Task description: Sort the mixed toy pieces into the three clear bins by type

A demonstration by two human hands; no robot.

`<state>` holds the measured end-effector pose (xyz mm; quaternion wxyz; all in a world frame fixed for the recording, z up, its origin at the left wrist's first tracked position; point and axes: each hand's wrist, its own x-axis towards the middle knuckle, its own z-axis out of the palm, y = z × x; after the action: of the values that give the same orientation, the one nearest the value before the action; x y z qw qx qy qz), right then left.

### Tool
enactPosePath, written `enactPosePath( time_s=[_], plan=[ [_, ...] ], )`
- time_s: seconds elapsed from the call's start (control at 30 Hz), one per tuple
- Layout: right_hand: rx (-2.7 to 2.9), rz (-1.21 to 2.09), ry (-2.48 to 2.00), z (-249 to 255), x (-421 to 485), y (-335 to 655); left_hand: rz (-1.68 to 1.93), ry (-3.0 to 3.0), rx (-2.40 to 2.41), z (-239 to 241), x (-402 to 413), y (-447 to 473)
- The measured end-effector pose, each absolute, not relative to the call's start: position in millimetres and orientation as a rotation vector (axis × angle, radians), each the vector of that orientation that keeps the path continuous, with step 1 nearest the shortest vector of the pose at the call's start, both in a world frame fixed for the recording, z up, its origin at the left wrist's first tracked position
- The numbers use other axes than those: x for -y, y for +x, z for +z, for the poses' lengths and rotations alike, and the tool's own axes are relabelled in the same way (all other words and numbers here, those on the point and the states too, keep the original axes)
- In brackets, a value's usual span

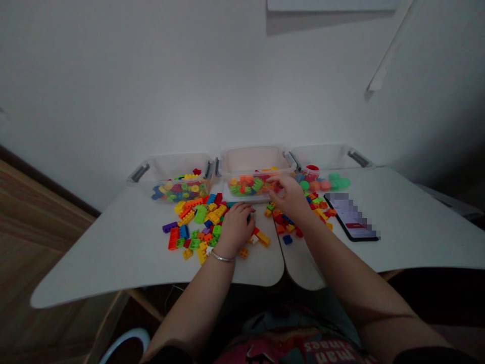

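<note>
My left hand [235,225], with a thin bracelet on the wrist, rests palm down on the white table [113,253] among a scatter of coloured toy bricks [193,222]. Its fingers are curled over bricks, and what they grip is hidden. My right hand [288,194] reaches over the front rim of the middle clear bin [252,164], which holds several orange, green and yellow bricks. Its fingers are bent and pinched at the bin's edge; I cannot make out what is in them. More bricks [288,222] lie under my right wrist.
A left clear bin [170,169] holds round coloured pieces. A right clear bin [326,154] stands behind green, orange and red discs [326,183]. A phone [352,220] lies screen up at the right. The wall rises right behind the bins. Wooden floor shows at left.
</note>
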<state>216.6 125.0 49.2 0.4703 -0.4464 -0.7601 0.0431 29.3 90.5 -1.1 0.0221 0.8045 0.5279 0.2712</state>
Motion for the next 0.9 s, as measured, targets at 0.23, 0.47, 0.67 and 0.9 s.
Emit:
enactPosePath(
  time_s=[0.23, 0.47, 0.67, 0.9],
  plan=[
    [2.185, -0.050, -1.443, 2.8, -96.9, 214.6, 0.854, 2.488, -1.637, -2.2, -91.1, 29.3],
    [2.175, -0.045, -1.403, -11.7, -97.2, 212.0, 0.815, 2.488, -1.648, -1.9, -92.0, 29.3],
    [2.133, 0.018, -1.399, -15.8, -101.3, 211.0, 0.826, 2.488, -1.643, -1.8, -92.3, 29.0],
    [2.134, 0.020, -1.297, -11.8, -98.5, 210.8, 0.844, 2.504, -1.631, -3.6, -92.8, 28.0]
  ],
)
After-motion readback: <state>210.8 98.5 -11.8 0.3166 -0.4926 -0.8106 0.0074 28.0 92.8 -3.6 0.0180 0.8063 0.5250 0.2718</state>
